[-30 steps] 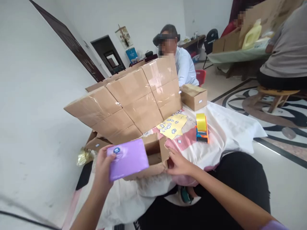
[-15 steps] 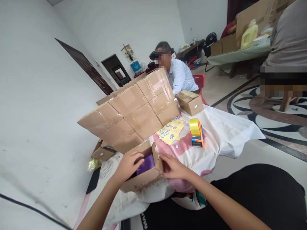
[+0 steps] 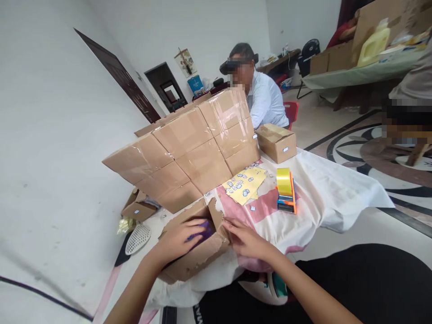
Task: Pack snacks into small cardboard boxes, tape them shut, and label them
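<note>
A small cardboard box (image 3: 199, 263) with torn upper edges sits open at the near edge of the cloth-covered table. Inside it lies a purple packet (image 3: 204, 231), partly covered by my left hand (image 3: 184, 238). That hand reaches over the box's near left side, its fingers stretched out across the packet. At the box's right end, my right hand (image 3: 246, 240) holds the torn flap (image 3: 216, 213), fingertips at its edge and thumb by the near corner. The lower part of the packet is hidden by the box wall.
A taped wall of cardboard boxes (image 3: 189, 153) stands behind. Yellow sheets with small labels (image 3: 245, 184), a tape dispenser (image 3: 285, 191) and a closed box (image 3: 278, 144) are to the right. A white mesh piece (image 3: 138, 238) lies left. A person (image 3: 268, 99) sits opposite.
My left hand has brought the purple packet from above the box down into it and now rests fingers on it. My right hand has stayed at the box's right end.
</note>
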Demonstrator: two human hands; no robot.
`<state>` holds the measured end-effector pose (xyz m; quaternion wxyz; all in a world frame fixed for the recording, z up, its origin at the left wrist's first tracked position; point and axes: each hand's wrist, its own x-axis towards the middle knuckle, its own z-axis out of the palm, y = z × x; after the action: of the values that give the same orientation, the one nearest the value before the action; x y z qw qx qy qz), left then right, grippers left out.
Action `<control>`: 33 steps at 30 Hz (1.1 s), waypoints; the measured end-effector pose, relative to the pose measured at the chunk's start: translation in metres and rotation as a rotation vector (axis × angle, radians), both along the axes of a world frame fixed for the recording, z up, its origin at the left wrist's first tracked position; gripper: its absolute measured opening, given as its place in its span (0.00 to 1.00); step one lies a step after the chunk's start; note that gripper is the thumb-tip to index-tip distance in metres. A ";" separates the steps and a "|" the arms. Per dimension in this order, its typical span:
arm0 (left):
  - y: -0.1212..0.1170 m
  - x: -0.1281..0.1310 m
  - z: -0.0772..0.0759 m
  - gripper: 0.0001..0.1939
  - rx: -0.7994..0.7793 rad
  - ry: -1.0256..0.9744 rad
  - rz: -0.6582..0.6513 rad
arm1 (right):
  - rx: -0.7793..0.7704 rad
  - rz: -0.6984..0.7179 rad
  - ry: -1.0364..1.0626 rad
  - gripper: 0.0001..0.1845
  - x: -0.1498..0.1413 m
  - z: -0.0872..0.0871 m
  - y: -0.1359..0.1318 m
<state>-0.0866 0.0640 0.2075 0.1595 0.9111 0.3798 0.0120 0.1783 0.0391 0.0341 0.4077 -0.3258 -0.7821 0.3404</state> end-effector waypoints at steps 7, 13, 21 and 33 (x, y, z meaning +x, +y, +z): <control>-0.061 -0.117 -0.081 0.41 0.248 -0.736 0.939 | -0.128 -0.032 0.270 0.30 -0.008 0.015 0.009; -0.092 -0.088 -0.128 0.58 0.251 -0.584 0.610 | -0.172 -0.099 0.383 0.16 -0.034 0.050 0.027; -0.077 -0.071 -0.091 0.40 0.296 -0.303 0.420 | -0.166 -0.118 0.489 0.23 -0.016 0.063 0.040; -0.034 -0.002 -0.079 0.40 0.277 -0.588 0.936 | -0.138 -0.118 0.527 0.32 0.040 0.053 0.006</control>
<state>-0.0888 0.0301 0.1283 0.1154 0.6165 0.6775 0.3841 0.2179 0.0446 0.0868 0.5929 -0.2982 -0.6038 0.4415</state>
